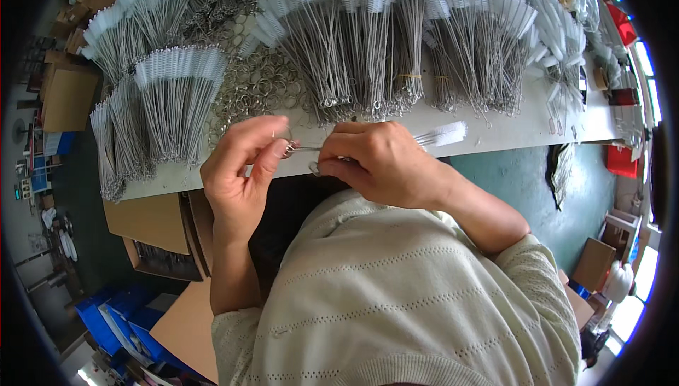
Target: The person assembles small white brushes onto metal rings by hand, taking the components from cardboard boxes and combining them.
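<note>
Wire brushes (pixel 445 133) are clasped in the right hand (pixel 385 163), from here I judge to steady their looped ends (pixel 289 148), near which the left hand (pixel 240 160) pinches a metal ring (pixel 283 136).

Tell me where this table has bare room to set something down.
The widest bare patch of table lies along the front edge, right of the held brush and below the right brushes. A narrow strip runs below the left brushes. Behind, the middle brushes and metal rings crowd the table.
</note>
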A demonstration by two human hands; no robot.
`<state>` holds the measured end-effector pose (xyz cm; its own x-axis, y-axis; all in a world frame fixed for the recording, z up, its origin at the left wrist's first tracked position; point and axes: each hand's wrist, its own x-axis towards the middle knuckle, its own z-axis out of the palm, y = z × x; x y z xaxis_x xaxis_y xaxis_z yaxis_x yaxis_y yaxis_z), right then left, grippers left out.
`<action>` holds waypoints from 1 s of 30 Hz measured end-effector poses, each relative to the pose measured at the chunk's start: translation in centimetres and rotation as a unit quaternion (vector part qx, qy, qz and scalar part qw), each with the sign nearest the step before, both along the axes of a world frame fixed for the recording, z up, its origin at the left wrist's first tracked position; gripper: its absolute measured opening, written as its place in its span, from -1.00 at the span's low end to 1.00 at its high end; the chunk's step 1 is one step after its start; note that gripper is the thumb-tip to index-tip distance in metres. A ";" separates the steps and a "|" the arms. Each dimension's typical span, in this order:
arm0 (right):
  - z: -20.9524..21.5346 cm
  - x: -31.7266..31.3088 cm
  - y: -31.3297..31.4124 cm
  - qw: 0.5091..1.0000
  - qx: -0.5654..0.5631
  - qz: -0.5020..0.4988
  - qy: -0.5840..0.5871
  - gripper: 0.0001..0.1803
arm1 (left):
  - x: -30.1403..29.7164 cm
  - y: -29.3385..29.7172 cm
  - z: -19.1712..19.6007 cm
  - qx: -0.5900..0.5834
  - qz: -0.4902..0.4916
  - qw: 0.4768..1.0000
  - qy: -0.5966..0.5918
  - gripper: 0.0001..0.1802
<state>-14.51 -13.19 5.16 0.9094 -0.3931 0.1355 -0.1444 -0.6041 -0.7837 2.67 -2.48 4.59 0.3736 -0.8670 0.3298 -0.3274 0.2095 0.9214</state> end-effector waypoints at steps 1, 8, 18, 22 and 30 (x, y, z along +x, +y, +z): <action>0.5 -0.2 -0.4 0.999 0.049 0.021 0.003 -0.94 | 0.4 -0.1 0.2 -0.030 -0.053 0.994 -0.093 -0.81; 2.0 -1.0 -1.3 0.968 0.239 0.069 -0.022 -0.86 | 1.1 -0.4 2.8 -0.005 -0.179 0.982 0.057 -0.80; 2.6 -0.5 -1.4 0.845 0.523 -0.039 -0.106 -0.80 | -1.3 -0.7 3.5 -0.060 -0.053 0.997 -0.022 -0.63; 4.7 0.7 -0.8 0.845 0.512 -0.056 -0.147 -0.79 | -1.7 -1.0 3.9 -0.114 -0.002 0.984 -0.136 -0.63; 4.2 0.9 -1.5 0.894 0.426 -0.065 -0.118 -0.83 | -0.9 -1.3 4.0 -0.097 -0.006 0.985 -0.141 -0.64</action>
